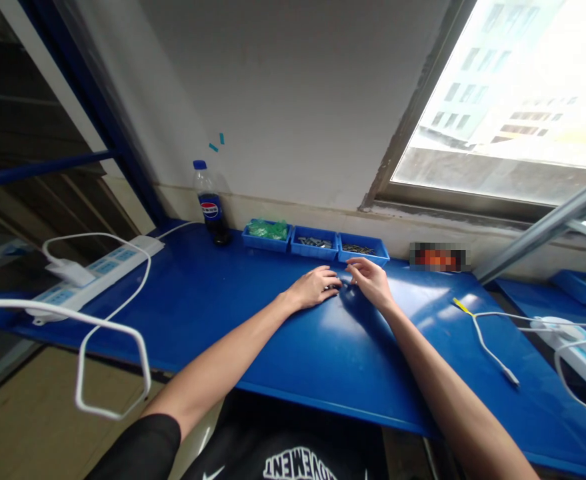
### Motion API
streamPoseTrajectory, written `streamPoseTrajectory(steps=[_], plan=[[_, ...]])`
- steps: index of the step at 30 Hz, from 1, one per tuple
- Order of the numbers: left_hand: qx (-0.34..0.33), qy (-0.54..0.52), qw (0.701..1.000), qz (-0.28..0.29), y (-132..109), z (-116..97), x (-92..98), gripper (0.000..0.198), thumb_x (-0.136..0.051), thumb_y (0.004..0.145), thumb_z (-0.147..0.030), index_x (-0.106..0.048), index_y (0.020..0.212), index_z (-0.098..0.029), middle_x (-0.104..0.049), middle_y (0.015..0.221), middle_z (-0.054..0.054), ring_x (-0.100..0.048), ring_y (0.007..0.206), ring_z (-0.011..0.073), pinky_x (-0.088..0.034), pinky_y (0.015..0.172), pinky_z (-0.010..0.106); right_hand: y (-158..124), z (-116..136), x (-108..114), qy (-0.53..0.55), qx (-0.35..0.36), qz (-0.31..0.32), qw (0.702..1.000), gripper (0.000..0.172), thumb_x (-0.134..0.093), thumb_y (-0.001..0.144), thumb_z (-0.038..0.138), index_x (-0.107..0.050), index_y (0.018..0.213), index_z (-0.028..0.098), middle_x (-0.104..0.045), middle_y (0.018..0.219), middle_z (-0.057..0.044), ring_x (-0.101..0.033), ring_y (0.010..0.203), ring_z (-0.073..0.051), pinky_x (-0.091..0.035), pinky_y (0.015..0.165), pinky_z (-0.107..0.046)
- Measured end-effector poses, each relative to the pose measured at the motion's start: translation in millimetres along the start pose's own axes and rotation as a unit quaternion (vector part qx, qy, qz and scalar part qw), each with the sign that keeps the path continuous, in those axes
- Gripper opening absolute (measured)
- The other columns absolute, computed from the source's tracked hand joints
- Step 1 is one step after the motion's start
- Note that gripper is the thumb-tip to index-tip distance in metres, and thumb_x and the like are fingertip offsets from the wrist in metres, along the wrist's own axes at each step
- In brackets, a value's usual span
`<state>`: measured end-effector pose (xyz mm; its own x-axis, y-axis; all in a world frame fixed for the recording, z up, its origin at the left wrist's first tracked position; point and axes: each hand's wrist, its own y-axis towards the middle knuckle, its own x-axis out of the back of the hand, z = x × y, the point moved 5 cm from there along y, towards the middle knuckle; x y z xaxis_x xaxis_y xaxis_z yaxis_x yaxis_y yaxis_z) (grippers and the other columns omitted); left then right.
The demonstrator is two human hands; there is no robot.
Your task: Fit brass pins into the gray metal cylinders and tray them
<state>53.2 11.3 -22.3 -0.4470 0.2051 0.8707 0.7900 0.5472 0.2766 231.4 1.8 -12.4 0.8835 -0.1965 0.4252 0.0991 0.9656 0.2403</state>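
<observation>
My left hand [317,288] rests low over the blue table, its fingers curled together around something small and dark that I cannot make out. Just to its right is my right hand [370,281], with thumb and fingertips bent into a pinch; whatever they hold, if anything, is too small to name. The two sets of fingertips face each other, a little apart. Behind them stand three blue bins: one with green plastic bags [267,229], a middle bin [315,252] of small grey metal pieces, and a right bin [363,257] of small dark brassy pieces.
A cola bottle [211,207] stands upright by the wall, left of the bins. On the left lies a white power strip [97,277] with a looping cable. A white cable [483,337] and another power strip [580,350] are on the right. A blurred orange item [437,258] sits below the window.
</observation>
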Motion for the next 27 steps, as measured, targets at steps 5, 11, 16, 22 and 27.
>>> streamPoseTrajectory(steps=[5, 11, 16, 22, 27], plan=[[0.071, 0.005, 0.996, -0.060, -13.7, 17.0, 21.3, 0.065, -0.079, 0.085, -0.048, -0.063, 0.144, -0.024, -0.055, 0.151, 0.016, -0.052, 0.140, 0.0339, -0.044, 0.118, 0.046, -2.4, 6.3, -9.6, -0.024, 0.032, 0.028, 0.999, 0.043, -0.065, 0.088, 0.056, -0.072, 0.108, 0.019, -0.074, 0.091, -0.008, -0.069, 0.064, -0.018, -0.056, 0.064, -0.030], [0.130, -0.062, 0.989, -0.031, -26.4, 34.1, 46.9, 0.050, -0.085, 0.076, -0.033, -0.075, 0.123, -0.018, -0.074, 0.105, 0.010, -0.072, 0.092, 0.0226, -0.058, 0.085, 0.030, -0.7, -4.9, -14.6, -0.036, 0.047, 0.030, 0.998, 0.039, -0.064, 0.090, 0.053, -0.073, 0.109, 0.020, -0.073, 0.091, -0.008, -0.069, 0.064, -0.018, -0.056, 0.061, -0.030], [0.136, -0.098, 0.985, -0.033, -30.9, 41.4, 54.3, 0.038, -0.071, 0.078, -0.012, -0.078, 0.115, -0.014, -0.079, 0.095, 0.008, -0.074, 0.084, 0.0188, -0.056, 0.073, 0.023, -4.5, -0.5, -21.8, -0.036, 0.060, 0.053, 0.996, 0.036, -0.063, 0.091, 0.050, -0.073, 0.111, 0.021, -0.074, 0.091, -0.007, -0.070, 0.064, -0.018, -0.055, 0.059, -0.030], [0.175, -0.126, 0.964, -0.152, -30.5, 45.3, 67.0, 0.028, -0.070, 0.076, -0.011, -0.083, 0.100, -0.014, -0.081, 0.094, 0.008, -0.076, 0.086, 0.0208, -0.059, 0.085, 0.028, -11.0, 19.4, -29.6, -0.027, 0.086, 0.045, 0.995, 0.031, -0.063, 0.091, 0.045, -0.073, 0.107, 0.020, -0.074, 0.089, -0.007, -0.068, 0.064, -0.018, -0.052, 0.059, -0.030], [0.183, -0.363, 0.883, -0.234, -24.6, 42.1, 61.0, 0.027, -0.087, 0.069, -0.028, -0.081, 0.089, -0.013, -0.080, 0.089, 0.010, -0.076, 0.084, 0.0211, -0.061, 0.083, 0.032, -14.7, 32.6, -42.4, 0.007, 0.110, 0.054, 0.992, 0.033, -0.071, 0.088, 0.047, -0.071, 0.110, 0.021, -0.075, 0.087, -0.006, -0.069, 0.071, -0.020, -0.054, 0.067, -0.033]])
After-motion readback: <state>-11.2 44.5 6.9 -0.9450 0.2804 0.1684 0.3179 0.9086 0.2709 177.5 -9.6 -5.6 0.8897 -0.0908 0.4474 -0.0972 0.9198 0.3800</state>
